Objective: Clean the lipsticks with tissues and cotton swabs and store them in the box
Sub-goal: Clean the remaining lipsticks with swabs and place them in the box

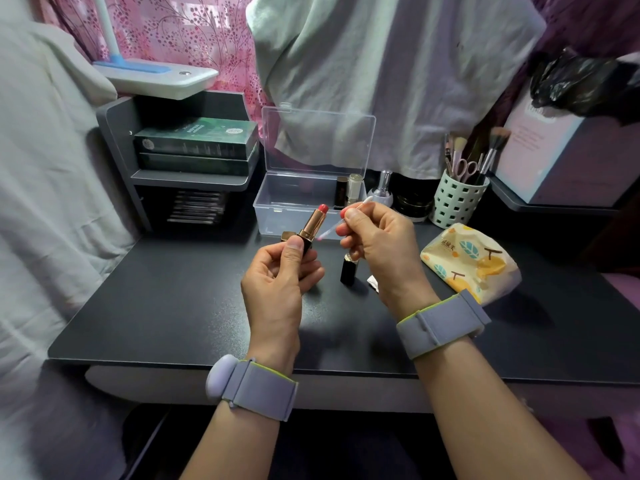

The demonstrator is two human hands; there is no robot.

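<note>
Above a dark desk [173, 306], the left hand [277, 278] grips an uncapped lipstick [313, 223] tilted toward the right hand [377, 244], which pinches a cotton swab [332, 230] against its collar for cleaning, with the clear box [277, 209] open just behind.

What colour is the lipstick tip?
Coral red, on the lipstick that the left hand holds, seen in the head view.

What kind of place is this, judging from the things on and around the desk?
Probably a dressing desk in a bedroom or dorm. A cup holds makeup brushes, lipsticks stand in a clear box, and clothes hang just behind the desk.
</note>
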